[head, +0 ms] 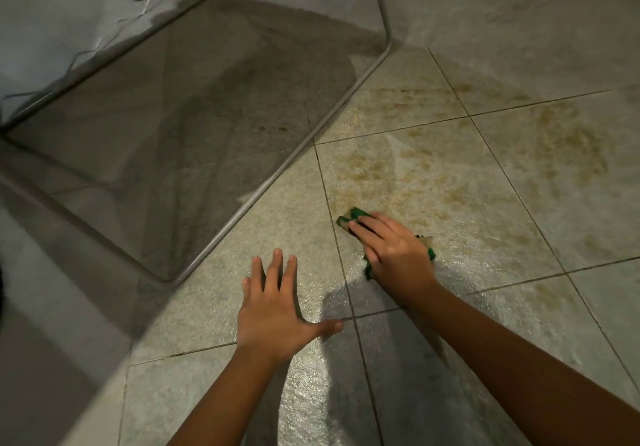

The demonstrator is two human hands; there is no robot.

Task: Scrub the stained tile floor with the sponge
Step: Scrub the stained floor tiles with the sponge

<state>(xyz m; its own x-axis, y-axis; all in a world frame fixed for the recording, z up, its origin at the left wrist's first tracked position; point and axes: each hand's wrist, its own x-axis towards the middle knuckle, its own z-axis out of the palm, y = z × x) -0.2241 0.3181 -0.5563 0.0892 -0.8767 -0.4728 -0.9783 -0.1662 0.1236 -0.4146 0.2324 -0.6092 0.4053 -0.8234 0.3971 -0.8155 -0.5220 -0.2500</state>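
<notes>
Metal tubing (277, 172) cuts across the upper left of the frame. Lower centre, the left hand (273, 310) lies flat on the tile floor (207, 289), fingers spread, holding nothing. Just right of it, the right hand (394, 251) presses the green sponge (351, 215) down with extended fingers, and the brown stain (561, 147) spreads away to the right.

arms (519, 359): two, bare to the frame edge | left grip (273, 310): bare | right grip (394, 251): bare
</notes>
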